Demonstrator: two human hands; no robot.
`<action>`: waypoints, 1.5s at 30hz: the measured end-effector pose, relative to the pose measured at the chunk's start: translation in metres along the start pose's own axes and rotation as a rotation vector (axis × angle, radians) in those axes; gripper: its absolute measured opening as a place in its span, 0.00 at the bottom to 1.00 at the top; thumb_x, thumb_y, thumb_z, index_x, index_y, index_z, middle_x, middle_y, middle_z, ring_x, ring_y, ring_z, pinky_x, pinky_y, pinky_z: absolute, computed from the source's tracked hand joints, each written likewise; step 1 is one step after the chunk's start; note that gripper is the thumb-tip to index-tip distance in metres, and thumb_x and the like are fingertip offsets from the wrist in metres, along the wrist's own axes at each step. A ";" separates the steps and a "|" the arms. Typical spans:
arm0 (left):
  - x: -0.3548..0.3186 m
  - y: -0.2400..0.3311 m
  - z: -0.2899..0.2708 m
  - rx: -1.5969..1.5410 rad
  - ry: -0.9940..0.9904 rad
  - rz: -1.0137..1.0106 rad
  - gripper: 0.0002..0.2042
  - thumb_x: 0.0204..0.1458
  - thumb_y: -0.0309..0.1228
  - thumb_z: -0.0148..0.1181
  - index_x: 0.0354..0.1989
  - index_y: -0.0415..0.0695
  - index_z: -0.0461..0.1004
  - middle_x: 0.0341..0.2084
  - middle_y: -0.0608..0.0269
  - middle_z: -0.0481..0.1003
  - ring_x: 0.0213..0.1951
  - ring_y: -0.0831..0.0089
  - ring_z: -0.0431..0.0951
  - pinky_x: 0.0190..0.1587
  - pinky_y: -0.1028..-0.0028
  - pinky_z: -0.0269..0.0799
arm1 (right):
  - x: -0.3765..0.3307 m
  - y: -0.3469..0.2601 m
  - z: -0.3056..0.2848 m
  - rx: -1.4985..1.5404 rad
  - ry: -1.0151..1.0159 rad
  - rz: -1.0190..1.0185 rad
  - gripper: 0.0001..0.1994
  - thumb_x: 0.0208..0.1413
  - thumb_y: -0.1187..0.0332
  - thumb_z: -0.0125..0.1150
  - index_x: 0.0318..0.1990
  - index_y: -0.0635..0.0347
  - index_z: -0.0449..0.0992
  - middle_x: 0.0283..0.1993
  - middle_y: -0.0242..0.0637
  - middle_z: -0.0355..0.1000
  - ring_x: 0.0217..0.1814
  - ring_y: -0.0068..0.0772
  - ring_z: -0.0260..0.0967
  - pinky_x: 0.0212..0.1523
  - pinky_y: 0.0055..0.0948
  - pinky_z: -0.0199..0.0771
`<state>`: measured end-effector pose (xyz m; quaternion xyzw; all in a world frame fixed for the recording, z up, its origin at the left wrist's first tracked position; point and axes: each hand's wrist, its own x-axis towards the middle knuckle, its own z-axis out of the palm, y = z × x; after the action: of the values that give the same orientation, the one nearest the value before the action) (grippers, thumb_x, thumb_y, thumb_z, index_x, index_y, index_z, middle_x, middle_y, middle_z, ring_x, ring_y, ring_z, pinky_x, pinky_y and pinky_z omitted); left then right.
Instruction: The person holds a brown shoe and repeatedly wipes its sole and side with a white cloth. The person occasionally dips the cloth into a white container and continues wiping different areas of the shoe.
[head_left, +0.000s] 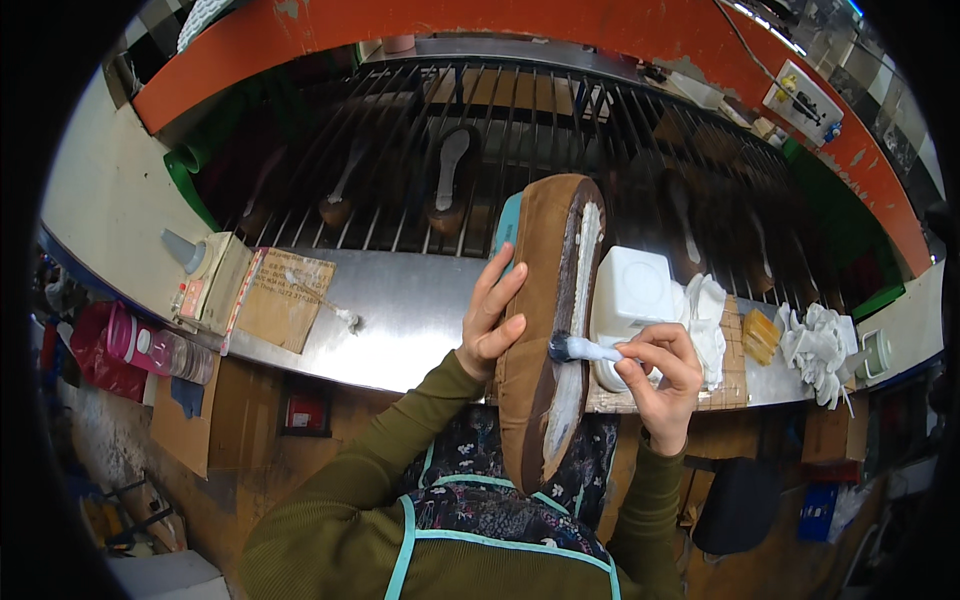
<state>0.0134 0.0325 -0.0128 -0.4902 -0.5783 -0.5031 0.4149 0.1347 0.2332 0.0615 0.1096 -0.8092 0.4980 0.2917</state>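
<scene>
One spread left hand [489,330] grips shoe [543,285] — right hand [662,385] pinches brush [592,349].

The left forearm [400,415], in a green sleeve, slants up from the lower left to the left grip [482,330], whose visible fingers are spread and gently curved, the thumb set apart below them, all pointing up and to the right. The right forearm [645,510] rises steeply from the lower edge, the wrist bringing the right grip [667,382] inward so that thumb and forefinger close in a pinch aimed left, the other fingers folded behind.
</scene>
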 end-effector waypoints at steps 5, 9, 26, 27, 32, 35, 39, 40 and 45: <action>0.005 0.003 0.000 0.047 0.003 -0.030 0.23 0.51 0.26 0.60 0.53 0.53 0.58 0.61 0.44 0.60 0.61 0.37 0.60 0.60 0.48 0.62 | -0.013 -0.004 0.003 0.001 0.003 0.027 0.10 0.41 0.74 0.72 0.34 0.61 0.83 0.34 0.32 0.69 0.34 0.25 0.63 0.34 0.23 0.63; 0.008 0.007 -0.002 0.051 -0.002 -0.079 0.31 0.44 0.28 0.68 0.56 0.54 0.58 0.62 0.45 0.60 0.62 0.38 0.60 0.60 0.50 0.63 | -0.027 -0.006 0.006 -0.042 0.016 0.022 0.10 0.38 0.74 0.73 0.33 0.58 0.83 0.33 0.33 0.70 0.36 0.28 0.63 0.35 0.25 0.64; -0.017 -0.001 0.018 -0.143 0.056 -0.382 0.33 0.46 0.29 0.68 0.60 0.50 0.57 0.64 0.45 0.58 0.65 0.47 0.58 0.64 0.55 0.57 | -0.018 -0.007 -0.002 0.225 -0.063 0.114 0.06 0.48 0.76 0.68 0.35 0.65 0.81 0.36 0.33 0.68 0.31 0.19 0.65 0.27 0.16 0.63; -0.018 -0.002 0.020 -0.159 0.061 -0.402 0.33 0.46 0.29 0.68 0.60 0.50 0.57 0.64 0.45 0.57 0.65 0.47 0.57 0.65 0.55 0.56 | -0.018 -0.006 0.003 0.139 0.046 0.148 0.06 0.48 0.76 0.67 0.35 0.65 0.81 0.35 0.33 0.68 0.31 0.19 0.65 0.27 0.16 0.63; -0.014 -0.004 0.020 -0.061 0.038 -0.345 0.35 0.45 0.28 0.68 0.61 0.49 0.56 0.64 0.46 0.57 0.65 0.47 0.57 0.65 0.55 0.56 | -0.044 0.000 0.022 0.121 0.195 0.352 0.06 0.51 0.79 0.64 0.37 0.68 0.80 0.35 0.34 0.67 0.33 0.21 0.65 0.31 0.18 0.65; -0.010 -0.003 0.009 0.022 0.003 -0.329 0.37 0.43 0.28 0.70 0.62 0.49 0.56 0.64 0.46 0.57 0.65 0.47 0.56 0.65 0.55 0.56 | -0.061 -0.022 0.016 0.313 0.114 0.482 0.06 0.50 0.79 0.63 0.36 0.69 0.80 0.36 0.35 0.68 0.37 0.23 0.65 0.36 0.20 0.65; -0.011 -0.008 0.001 0.117 -0.032 -0.313 0.39 0.41 0.27 0.72 0.62 0.49 0.56 0.65 0.47 0.56 0.65 0.45 0.56 0.64 0.55 0.57 | -0.077 -0.032 0.013 0.262 0.107 0.435 0.07 0.47 0.79 0.66 0.36 0.68 0.81 0.36 0.35 0.68 0.35 0.22 0.65 0.33 0.18 0.64; -0.010 -0.009 0.001 0.119 -0.035 -0.317 0.39 0.40 0.27 0.72 0.61 0.49 0.56 0.65 0.47 0.56 0.65 0.45 0.56 0.64 0.55 0.57 | -0.076 -0.036 0.015 0.231 0.117 0.444 0.07 0.47 0.78 0.66 0.36 0.68 0.81 0.36 0.34 0.68 0.34 0.21 0.65 0.32 0.18 0.64; -0.009 -0.007 -0.004 0.151 -0.049 -0.322 0.38 0.39 0.27 0.73 0.61 0.52 0.59 0.64 0.49 0.57 0.65 0.45 0.56 0.63 0.54 0.59 | -0.064 -0.036 0.026 0.114 0.162 0.405 0.07 0.47 0.77 0.67 0.36 0.67 0.81 0.36 0.33 0.67 0.29 0.18 0.62 0.30 0.18 0.62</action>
<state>0.0078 0.0269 -0.0224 -0.3709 -0.6952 -0.5062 0.3505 0.1936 0.1860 0.0418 -0.0794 -0.7592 0.5985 0.2433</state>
